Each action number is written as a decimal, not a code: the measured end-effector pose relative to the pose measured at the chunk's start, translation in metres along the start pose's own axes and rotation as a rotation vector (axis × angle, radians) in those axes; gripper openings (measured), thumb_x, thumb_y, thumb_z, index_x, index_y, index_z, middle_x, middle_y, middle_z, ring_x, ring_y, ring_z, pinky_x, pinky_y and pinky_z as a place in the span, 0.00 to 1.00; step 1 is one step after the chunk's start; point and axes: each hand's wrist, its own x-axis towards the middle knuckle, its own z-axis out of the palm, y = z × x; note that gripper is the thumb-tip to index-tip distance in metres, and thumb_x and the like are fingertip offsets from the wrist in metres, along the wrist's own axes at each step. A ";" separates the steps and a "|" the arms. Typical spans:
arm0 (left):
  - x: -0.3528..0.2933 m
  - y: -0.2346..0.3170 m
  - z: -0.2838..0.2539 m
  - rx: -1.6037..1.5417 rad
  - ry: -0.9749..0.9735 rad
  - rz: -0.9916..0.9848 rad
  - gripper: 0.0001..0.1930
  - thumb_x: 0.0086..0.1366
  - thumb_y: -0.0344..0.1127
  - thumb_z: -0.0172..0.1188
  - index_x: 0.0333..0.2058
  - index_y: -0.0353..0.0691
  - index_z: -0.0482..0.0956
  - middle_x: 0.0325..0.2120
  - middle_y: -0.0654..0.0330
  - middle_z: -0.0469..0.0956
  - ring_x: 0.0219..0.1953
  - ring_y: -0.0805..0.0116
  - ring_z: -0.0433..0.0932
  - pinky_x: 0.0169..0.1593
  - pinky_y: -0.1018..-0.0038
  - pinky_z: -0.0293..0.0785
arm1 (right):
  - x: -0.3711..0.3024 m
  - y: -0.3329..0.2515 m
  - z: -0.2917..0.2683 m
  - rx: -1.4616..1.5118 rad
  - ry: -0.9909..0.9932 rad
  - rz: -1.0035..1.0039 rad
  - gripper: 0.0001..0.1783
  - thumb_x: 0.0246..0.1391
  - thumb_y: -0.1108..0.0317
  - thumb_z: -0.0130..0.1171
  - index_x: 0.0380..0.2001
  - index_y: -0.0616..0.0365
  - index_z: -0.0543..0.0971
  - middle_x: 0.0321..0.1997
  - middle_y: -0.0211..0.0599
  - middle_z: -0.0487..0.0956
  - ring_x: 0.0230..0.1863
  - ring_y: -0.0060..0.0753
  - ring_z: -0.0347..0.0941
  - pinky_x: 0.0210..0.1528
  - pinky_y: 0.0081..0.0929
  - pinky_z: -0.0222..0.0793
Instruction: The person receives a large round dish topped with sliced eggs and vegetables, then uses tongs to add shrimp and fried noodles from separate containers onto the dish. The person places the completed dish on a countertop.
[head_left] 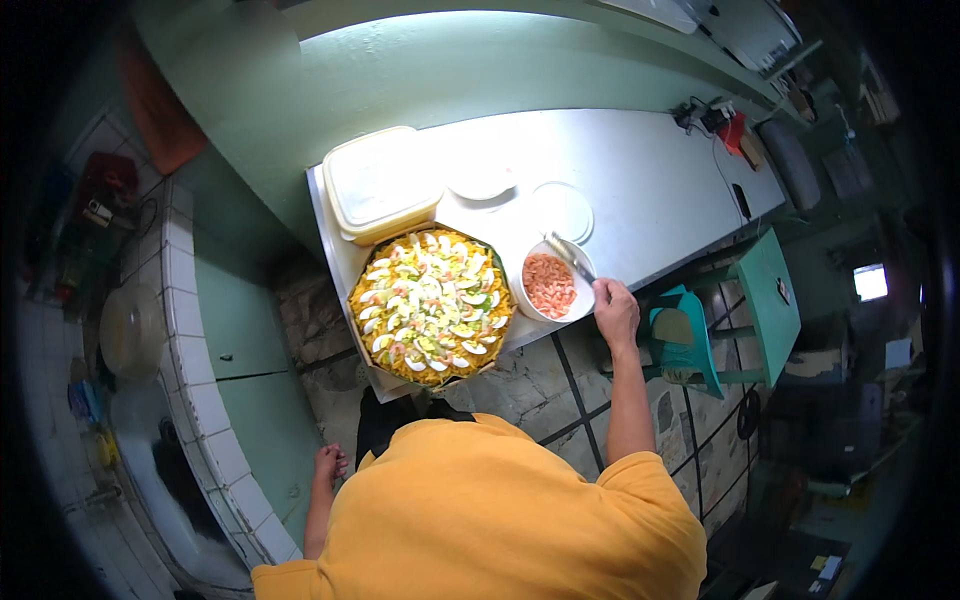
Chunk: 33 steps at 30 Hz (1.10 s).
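Note:
My right hand (617,312) is closed around the end of a slim metal utensil (572,258). The utensil slants across a round white bowl (586,303); its exact kind is hard to make out. Small pink-orange pieces, seemingly shrimp (549,285), lie in the bowl. Left of it sits an octagonal tray (350,312) of yellow noodles or rice, topped with egg wedges (381,342), pale crumbs and bits of green. My left hand (328,462) hangs low by my side, fingers loosely curled, and nothing shows in it.
A lidded plastic container (385,180) stands behind the tray on the white table (640,160). Near it are a small white dish (482,184) and a round lid (562,212). A teal chair (702,350) and green table (768,305) stand right; a tiled sink counter (205,400) is left.

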 end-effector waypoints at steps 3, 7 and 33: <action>0.000 0.001 0.000 -0.002 -0.003 -0.052 0.09 0.70 0.42 0.53 0.46 0.50 0.74 0.30 0.68 0.77 0.25 0.71 0.77 0.26 0.69 0.73 | -0.017 0.019 0.004 -0.143 -0.150 0.061 0.13 0.61 0.60 0.53 0.41 0.53 0.82 0.43 0.42 0.79 0.40 0.54 0.78 0.43 0.49 0.73; 0.005 0.023 0.001 0.034 0.011 0.025 0.10 0.70 0.43 0.54 0.45 0.49 0.75 0.29 0.68 0.77 0.25 0.72 0.78 0.26 0.70 0.73 | -0.020 0.020 0.014 -0.188 -0.183 0.043 0.13 0.61 0.58 0.53 0.37 0.55 0.81 0.40 0.43 0.78 0.38 0.57 0.78 0.42 0.50 0.73; -0.012 0.025 0.025 -0.052 0.064 -0.044 0.12 0.70 0.45 0.53 0.48 0.51 0.76 0.34 0.70 0.78 0.30 0.75 0.77 0.31 0.73 0.73 | -0.084 -0.131 0.076 0.299 -0.359 -0.535 0.08 0.59 0.63 0.58 0.38 0.52 0.81 0.30 0.35 0.77 0.28 0.44 0.77 0.30 0.38 0.70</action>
